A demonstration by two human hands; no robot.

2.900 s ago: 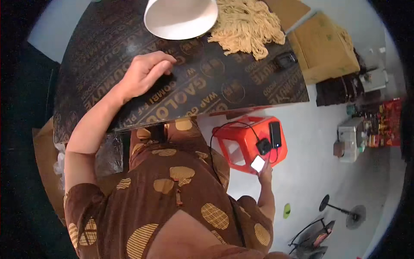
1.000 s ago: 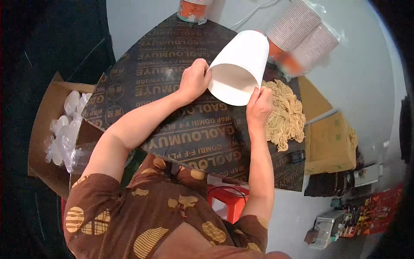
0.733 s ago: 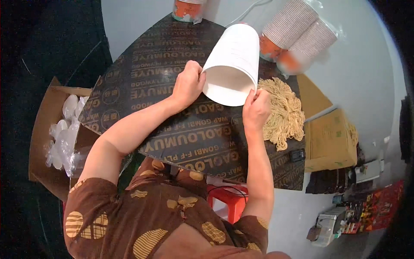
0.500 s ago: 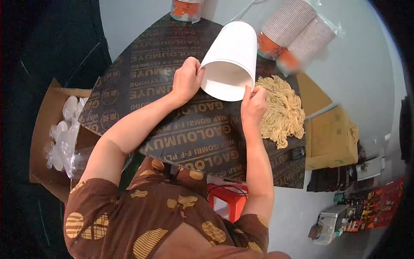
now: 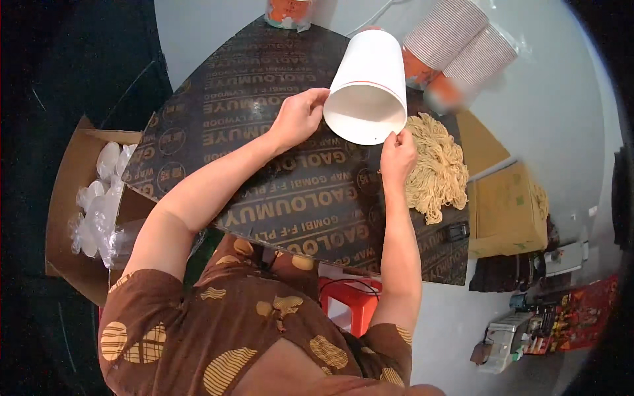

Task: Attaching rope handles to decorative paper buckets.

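A white paper bucket [image 5: 367,59] lies tilted over the dark printed tabletop, its open mouth towards me. The inside is bare white apart from a tiny dark speck near the lower rim. My left hand [image 5: 295,121] holds the bucket's left side at the rim, with the fingertips partly hidden behind it. At the lower right, my right hand [image 5: 399,160] pinches the rim between thumb and fingers. A heap of beige looped strings [image 5: 438,165] lies just right of my right hand.
Wrapped stacks of paper buckets [image 5: 446,33] stand at the back right, another orange-printed one [image 5: 288,12] at the back. Left of the table [image 5: 257,178] is an open carton [image 5: 66,198] of clear plastic pieces. A cardboard box [image 5: 505,211] sits right; a red stool [image 5: 360,310] is below.
Both hands and the bucket have shifted slightly right and away from me. The left hand's fingers have straightened somewhat along the bucket's side.
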